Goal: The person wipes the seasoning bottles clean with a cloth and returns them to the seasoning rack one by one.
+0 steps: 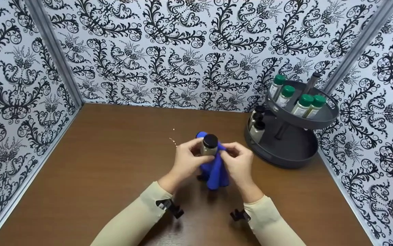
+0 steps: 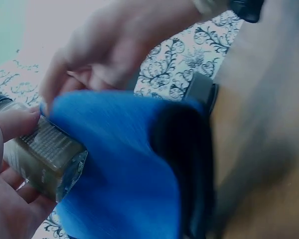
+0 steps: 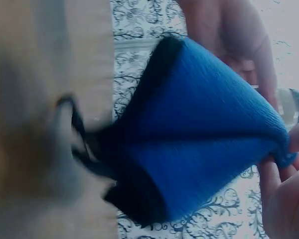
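Observation:
My left hand (image 1: 191,157) grips a small glass jar (image 2: 47,154) with a black lid (image 1: 210,140) and a printed label, holding it above the table. Beside it, my right hand (image 1: 239,162) pinches a blue cloth (image 3: 204,134) by its upper part. The cloth hangs down in folds behind and next to the jar; its lower edge looks dark in the right wrist view. Whether cloth and jar touch, I cannot tell.
At the right stands a dark two-tier turntable (image 1: 285,162). Several green-capped jars (image 1: 300,106) sit on its upper tier, and black-capped jars (image 1: 257,131) on the lower one. Small light specks (image 1: 173,140) lie on the brown table (image 1: 114,143). Patterned walls enclose the table.

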The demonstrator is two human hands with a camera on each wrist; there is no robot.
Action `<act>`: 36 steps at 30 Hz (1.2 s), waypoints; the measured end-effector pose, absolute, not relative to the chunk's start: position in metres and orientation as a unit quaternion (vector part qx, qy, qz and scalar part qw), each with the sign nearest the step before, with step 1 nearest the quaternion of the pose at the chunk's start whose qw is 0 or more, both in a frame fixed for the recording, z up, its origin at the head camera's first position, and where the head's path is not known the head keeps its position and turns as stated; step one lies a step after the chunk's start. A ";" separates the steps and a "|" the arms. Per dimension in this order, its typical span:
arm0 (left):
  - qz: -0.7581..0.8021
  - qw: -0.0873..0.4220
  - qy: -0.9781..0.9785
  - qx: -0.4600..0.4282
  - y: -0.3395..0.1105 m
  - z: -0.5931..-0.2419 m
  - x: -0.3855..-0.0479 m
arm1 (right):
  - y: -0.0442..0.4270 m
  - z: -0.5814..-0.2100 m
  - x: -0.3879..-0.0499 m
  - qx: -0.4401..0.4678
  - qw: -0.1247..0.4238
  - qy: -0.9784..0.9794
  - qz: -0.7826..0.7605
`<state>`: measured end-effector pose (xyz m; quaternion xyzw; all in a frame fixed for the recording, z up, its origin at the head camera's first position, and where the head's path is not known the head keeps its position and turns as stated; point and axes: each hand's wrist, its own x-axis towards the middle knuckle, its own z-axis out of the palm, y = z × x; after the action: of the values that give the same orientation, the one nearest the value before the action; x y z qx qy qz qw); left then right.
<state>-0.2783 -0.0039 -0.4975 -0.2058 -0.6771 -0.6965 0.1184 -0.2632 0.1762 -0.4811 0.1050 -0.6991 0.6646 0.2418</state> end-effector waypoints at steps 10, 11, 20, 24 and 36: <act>-0.674 0.098 -0.701 -0.214 0.000 -0.508 -0.281 | 0.176 -0.470 -0.256 0.187 0.317 -0.631 0.683; -0.672 0.099 -0.702 -0.214 -0.001 -0.508 -0.282 | 0.176 -0.471 -0.257 0.176 0.314 -0.645 0.674; -0.706 0.102 -0.670 -0.203 -0.012 -0.496 -0.287 | 0.172 -0.485 -0.265 0.097 0.210 -0.716 0.659; -0.730 0.100 -0.648 -0.195 -0.018 -0.490 -0.288 | 0.170 -0.490 -0.270 0.097 0.180 -0.742 0.638; -0.701 0.078 -0.679 -0.206 -0.015 -0.491 -0.285 | 0.170 -0.485 -0.268 0.088 0.210 -0.695 0.682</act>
<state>-0.2850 -0.0152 -0.4910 -0.2056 -0.6786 -0.7008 0.0779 -0.2679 0.1697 -0.4854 0.0882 -0.6952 0.6819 0.2096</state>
